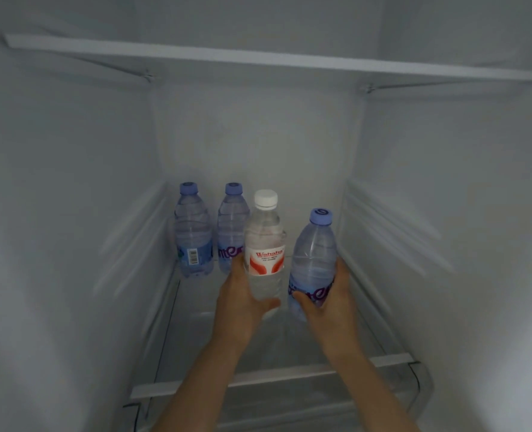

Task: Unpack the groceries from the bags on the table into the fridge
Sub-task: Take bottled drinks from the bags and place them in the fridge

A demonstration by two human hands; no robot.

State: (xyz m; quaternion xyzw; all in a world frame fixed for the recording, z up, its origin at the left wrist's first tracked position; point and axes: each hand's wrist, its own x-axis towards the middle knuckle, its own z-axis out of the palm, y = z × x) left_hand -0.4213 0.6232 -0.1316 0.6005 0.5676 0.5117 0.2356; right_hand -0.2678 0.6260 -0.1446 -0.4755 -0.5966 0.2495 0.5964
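I look into an open fridge. My left hand [239, 304] grips a clear water bottle with a white cap and a red label [264, 244], held upright over the glass shelf [196, 332]. My right hand [333, 304] grips a blue-capped water bottle with a purple label [314, 260], tilted slightly, just right of the first. Two more blue-capped bottles stand at the back of the shelf: one at the far left [193, 238], one beside it [231, 232], partly behind the white-capped bottle.
A white-edged shelf [258, 59] runs across above. The fridge's side walls [56, 213] close in left and right, with ribbed rails. The shelf's white front trim [274, 374] lies under my forearms. Bare glass lies right of the bottles.
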